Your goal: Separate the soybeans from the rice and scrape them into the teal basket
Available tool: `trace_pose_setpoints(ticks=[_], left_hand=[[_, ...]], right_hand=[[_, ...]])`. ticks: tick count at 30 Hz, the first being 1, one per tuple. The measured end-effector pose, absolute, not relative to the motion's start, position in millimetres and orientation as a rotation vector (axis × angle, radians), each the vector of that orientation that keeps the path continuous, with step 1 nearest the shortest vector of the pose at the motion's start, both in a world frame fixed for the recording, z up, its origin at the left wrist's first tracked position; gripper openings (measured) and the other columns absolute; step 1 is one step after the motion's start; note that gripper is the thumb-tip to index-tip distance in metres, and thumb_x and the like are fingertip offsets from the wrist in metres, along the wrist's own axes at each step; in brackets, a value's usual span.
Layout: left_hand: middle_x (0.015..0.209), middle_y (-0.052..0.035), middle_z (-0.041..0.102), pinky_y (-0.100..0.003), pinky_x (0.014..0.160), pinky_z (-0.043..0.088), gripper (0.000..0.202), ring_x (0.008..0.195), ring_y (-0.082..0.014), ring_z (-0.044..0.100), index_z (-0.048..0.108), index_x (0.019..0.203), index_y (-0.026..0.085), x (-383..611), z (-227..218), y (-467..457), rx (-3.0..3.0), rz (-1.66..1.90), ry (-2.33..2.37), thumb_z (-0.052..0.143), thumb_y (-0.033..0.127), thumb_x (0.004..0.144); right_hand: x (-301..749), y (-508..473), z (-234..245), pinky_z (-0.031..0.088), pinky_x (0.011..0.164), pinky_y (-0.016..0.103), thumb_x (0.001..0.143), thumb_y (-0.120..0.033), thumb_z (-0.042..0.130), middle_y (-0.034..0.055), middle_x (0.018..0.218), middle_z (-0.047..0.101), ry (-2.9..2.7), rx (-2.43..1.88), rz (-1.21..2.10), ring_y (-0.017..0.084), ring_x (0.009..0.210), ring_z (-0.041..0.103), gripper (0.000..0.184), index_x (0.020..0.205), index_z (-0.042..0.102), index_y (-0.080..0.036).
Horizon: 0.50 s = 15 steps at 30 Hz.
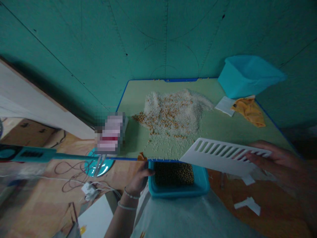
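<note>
My left hand grips the left rim of a blue tub filled with brown beans, held just below the near edge of a pale green table. My right hand holds a white slotted board over the table's near right corner, tilted above the tub. On the table lies a spread heap of white rice mixed with several beans.
A light blue bin stands at the table's far right, with a white paper and an orange cloth beside it. A blurred box sits at the near left edge. Cables and a round teal thing lie on the floor left.
</note>
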State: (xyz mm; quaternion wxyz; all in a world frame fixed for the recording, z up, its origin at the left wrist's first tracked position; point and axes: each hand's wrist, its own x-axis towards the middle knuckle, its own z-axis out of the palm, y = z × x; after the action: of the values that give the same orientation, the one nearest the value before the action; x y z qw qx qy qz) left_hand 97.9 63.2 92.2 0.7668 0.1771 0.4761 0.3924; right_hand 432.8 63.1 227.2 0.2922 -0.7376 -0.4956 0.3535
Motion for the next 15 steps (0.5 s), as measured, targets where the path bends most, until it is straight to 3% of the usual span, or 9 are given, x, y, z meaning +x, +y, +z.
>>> trace_pose_setpoints(ticks=[6,11,15], left_hand=[[0.093,-0.0059,0.077,-0.048,0.102,0.038,0.046,0.116,-0.0377,0.058,0.076,0.091,0.019,97,93,63,0.375,0.865,1.033,0.069,0.010,0.046],[0.093,-0.0055,0.077,-0.049,0.103,0.038,0.045,0.116,-0.0380,0.058,0.076,0.091,0.019,97,94,63,0.395,0.874,1.004,0.069,0.010,0.047],[0.092,-0.0060,0.077,-0.049,0.099,0.040,0.044,0.113,-0.0385,0.060,0.076,0.090,0.019,96,93,62,0.396,0.853,1.001,0.069,0.011,0.048]], right_hand=[[441,70,227,0.052,0.053,0.033,0.050,-0.053,0.083,0.0031,0.057,0.066,-1.055,-1.918,1.128,0.025,0.059,0.065,0.033,0.064,0.063,-0.030],[445,75,221,0.052,0.050,0.033,0.051,-0.055,0.083,0.0038,0.061,0.070,-1.094,-1.889,1.160,0.024,0.056,0.064,0.032,0.063,0.065,-0.031],[449,78,220,0.054,0.057,0.032,0.049,-0.049,0.086,0.0045,0.067,0.073,-1.022,-1.880,1.199,0.024,0.064,0.068,0.032,0.065,0.066,-0.029]])
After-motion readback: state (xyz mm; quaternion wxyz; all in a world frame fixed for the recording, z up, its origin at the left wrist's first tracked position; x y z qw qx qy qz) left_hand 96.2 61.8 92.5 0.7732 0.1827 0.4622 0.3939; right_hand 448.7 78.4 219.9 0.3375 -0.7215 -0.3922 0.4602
